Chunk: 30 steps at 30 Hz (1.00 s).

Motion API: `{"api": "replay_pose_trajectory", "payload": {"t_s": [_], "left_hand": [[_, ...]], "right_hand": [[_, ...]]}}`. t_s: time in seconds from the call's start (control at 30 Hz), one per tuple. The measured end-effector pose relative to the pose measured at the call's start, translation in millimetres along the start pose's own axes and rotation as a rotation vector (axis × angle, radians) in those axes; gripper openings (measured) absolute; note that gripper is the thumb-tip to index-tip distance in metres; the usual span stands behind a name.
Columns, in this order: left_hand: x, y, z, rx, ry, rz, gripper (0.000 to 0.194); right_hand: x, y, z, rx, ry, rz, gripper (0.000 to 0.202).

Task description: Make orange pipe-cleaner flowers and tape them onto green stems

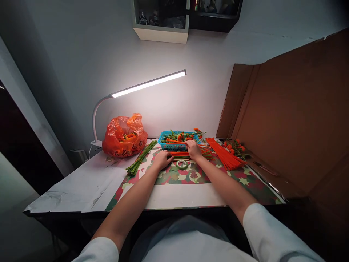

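Note:
My right hand [193, 150] is closed in a pinch on a few orange pipe cleaners [175, 141], held level in front of the blue basket [164, 146]. Lower and to the left, my left hand [163, 159] rests on the table with its fingers curled at the left end of a row of orange and green stems [181, 155]. What its fingertips grip, if anything, is hidden. Just in front of that row lies a roll of green tape [181, 165]. Orange-red flowers with green stems [180, 138] fill the basket.
A tied bundle of green stems [140, 158] lies left of my hands, beside an orange plastic bag [124, 140]. To the right are a fan of orange pipe cleaners [225, 154] and more flowers [233, 146]. A lit lamp [148, 84] arches overhead; cardboard [294, 109] stands right.

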<state>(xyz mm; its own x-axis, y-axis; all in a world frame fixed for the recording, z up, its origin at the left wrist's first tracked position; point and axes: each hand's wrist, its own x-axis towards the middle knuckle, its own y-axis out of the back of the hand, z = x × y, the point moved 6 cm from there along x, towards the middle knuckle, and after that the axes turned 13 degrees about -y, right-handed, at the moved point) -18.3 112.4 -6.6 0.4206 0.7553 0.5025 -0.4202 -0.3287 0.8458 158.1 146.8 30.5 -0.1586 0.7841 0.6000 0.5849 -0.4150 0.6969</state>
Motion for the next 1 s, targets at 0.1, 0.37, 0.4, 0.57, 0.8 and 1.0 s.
{"api": "replay_pose_trajectory", "payload": {"t_s": [0.1,0.37,0.4,0.57,0.8,1.0], "left_hand": [[0.3,-0.2,-0.9,0.002,-0.001,0.007,0.023],[-0.4,-2.0,-2.9,-0.011,0.008,0.007,0.022],[-0.4,-1.9,-2.7,-0.012,0.008,0.008,0.022],[1.2,7.7,1.0,-0.1,-0.016,0.144,0.025],[2.4,5.0,-11.9,-0.884,0.223,0.424,0.057],[-0.2,1.1,-15.9,-1.134,0.343,0.403,0.068]], "right_hand": [[-1.5,-3.3,-0.5,0.011,0.016,-0.01,0.035],[11.1,37.2,-20.9,0.105,0.145,0.175,0.038],[11.6,42.9,-24.4,0.106,0.16,0.195,0.037],[0.8,48.6,-35.3,0.082,0.197,0.221,0.037],[-22.6,7.5,-22.8,-0.141,0.022,0.028,0.037],[-30.1,-7.4,-10.2,-0.176,-0.039,-0.081,0.039]]}}
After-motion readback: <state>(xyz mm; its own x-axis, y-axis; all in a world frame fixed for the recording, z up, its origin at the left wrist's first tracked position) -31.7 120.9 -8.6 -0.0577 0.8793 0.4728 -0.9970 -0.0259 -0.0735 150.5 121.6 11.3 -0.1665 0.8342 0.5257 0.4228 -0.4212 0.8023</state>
